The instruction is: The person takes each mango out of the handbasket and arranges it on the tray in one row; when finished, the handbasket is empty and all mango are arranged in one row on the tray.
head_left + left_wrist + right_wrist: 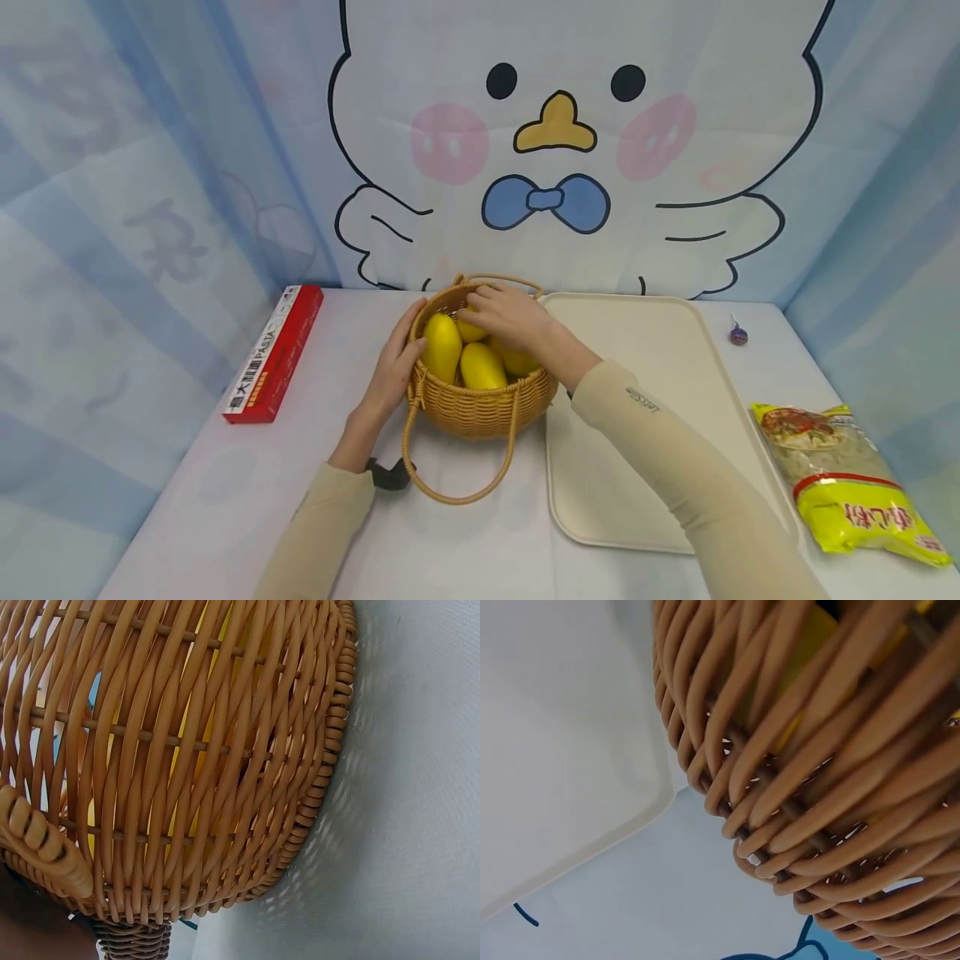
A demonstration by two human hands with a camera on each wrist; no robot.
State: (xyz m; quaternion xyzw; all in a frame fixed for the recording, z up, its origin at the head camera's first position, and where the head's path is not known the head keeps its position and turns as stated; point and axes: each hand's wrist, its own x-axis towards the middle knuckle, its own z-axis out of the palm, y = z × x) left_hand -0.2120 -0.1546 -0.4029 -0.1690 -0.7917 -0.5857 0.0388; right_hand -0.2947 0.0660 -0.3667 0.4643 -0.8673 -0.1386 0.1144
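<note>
A round wicker basket (480,412) with yellow mangoes inside stands on the white table. My left hand (386,375) grips its left side, thumb over the rim and fingers along the outer wall. From the right, my right hand (510,317) reaches over the rim, its fingers on a mango (471,331) at the back; its thumb is hidden, and I cannot tell whether it grasps the fruit. Other mangoes (442,346) lie in front of it. The left wrist view shows the woven wall (187,750) close up; the right wrist view shows another stretch of weave (817,787).
A cream tray (630,467) lies just right of the basket, under my right forearm. A red pasta box (276,354) is at the left. A yellow-labelled food bag (851,483) and a small wrapped lollipop (738,335) lie at the right. The basket's front handle (459,500) hangs forward.
</note>
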